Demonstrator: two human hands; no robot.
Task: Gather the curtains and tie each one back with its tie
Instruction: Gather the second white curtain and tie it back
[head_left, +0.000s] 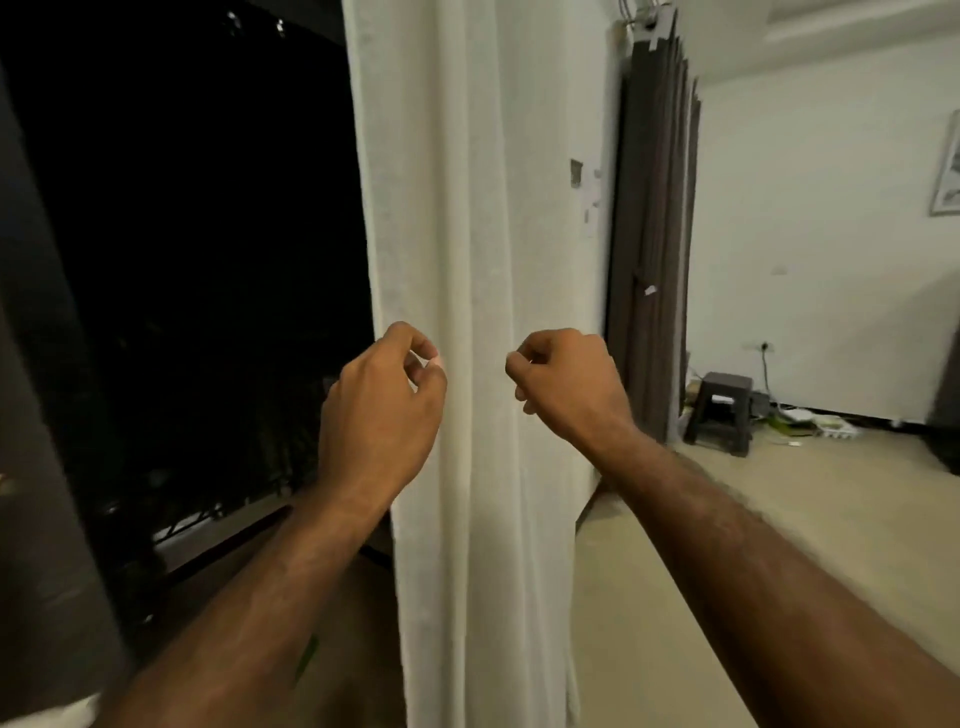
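Head view: your curled left hand (382, 400) and right hand (566, 384), grip unclear, meet the soft, light white sheer curtain (483, 208); bunch it there.

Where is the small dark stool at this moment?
The stool stands on the floor at the right of the head view, just right of the brown curtain, near the far wall.

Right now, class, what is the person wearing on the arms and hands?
The left hand and right hand are bare: no gloves, rings, watch or bracelet show. Both arms are uncovered to the picture's edge, with no sleeve in view.
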